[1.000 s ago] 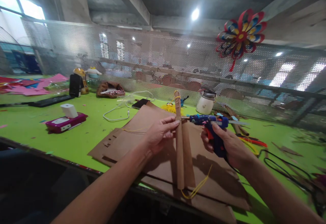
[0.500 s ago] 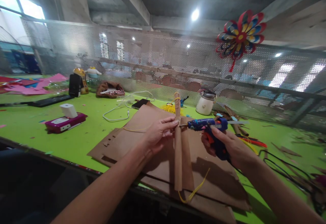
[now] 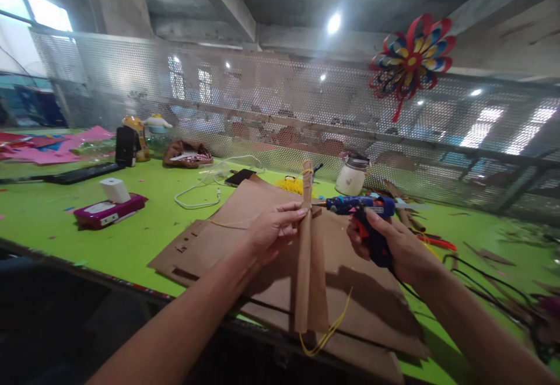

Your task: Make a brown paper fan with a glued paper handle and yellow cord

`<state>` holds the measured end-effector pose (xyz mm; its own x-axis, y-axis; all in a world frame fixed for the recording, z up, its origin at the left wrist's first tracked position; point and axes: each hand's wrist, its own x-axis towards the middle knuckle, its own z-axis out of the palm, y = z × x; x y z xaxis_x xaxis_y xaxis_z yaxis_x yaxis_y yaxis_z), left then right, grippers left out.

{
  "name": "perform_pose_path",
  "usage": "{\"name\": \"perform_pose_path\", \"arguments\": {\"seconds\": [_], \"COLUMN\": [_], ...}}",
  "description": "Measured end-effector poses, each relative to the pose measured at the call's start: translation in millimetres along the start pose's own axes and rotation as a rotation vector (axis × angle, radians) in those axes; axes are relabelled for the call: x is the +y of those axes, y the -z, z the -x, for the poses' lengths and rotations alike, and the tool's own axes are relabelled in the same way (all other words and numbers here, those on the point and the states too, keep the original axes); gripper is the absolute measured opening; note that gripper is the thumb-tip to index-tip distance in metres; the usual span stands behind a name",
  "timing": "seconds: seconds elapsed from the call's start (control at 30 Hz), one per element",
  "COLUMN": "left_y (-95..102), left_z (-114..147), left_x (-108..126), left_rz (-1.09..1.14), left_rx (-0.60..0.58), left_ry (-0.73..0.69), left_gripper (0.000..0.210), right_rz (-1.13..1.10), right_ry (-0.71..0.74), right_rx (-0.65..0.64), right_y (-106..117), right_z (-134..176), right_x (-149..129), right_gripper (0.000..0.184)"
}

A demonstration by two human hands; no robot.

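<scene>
My left hand [image 3: 276, 228] pinches a rolled brown paper tube [image 3: 303, 274] near its upper part, holding it upright over brown cardboard sheets [image 3: 236, 210]. A flap of the paper stands out along the tube's right side. Yellow string [image 3: 326, 338] hangs from the lower end, and more is wound around the top. In my right hand [image 3: 400, 251] is a blue hot glue gun [image 3: 363, 205], its fingers wrapped round the grip. The nozzle points left and reaches the tube just beside my left fingertips; whether it touches cannot be made out. A clear glue stick sticks out behind the gun.
On the green table [image 3: 144, 245] stand a purple power strip [image 3: 107, 210] with a white plug, a black phone [image 3: 240, 177] and a lidded jar [image 3: 351, 176]. A black cord [image 3: 472, 280] and paper scraps lie right. A perforated metal screen [image 3: 262, 93] closes off the back.
The tube's lower end has swung slightly left and its paper flap shows more. The glue gun has risen a little and its nozzle sits higher along the tube.
</scene>
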<state>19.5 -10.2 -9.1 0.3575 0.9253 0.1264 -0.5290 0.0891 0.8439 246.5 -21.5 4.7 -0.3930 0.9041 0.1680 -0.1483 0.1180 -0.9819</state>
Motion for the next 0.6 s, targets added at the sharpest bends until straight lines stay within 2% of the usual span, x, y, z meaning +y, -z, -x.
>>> {"name": "perform_pose_path", "arguments": {"seconds": [0.2,0.4,0.6], "left_y": [-1.1,0.2,0.4], "left_z": [1.1,1.3,0.9], "left_x": [-1.5,0.3,0.7], "left_rz": [0.016,0.010,0.036], "left_rx": [-0.045,0.040,0.021], "left_ry": [-0.010,0.003,-0.010], "left_gripper": [0.010,0.016,0.016], "right_rz": [0.016,0.042,0.028], "right_ry": [-0.006,-0.018,-0.016], "right_rx": [0.019,0.000,-0.011], "right_y": [1.2,4.1,4.8], "right_z": [-1.7,-1.5,-1.2], "right_x": [1.5,1.9,3.1], "right_gripper": [0.030,0.031,0.031]}}
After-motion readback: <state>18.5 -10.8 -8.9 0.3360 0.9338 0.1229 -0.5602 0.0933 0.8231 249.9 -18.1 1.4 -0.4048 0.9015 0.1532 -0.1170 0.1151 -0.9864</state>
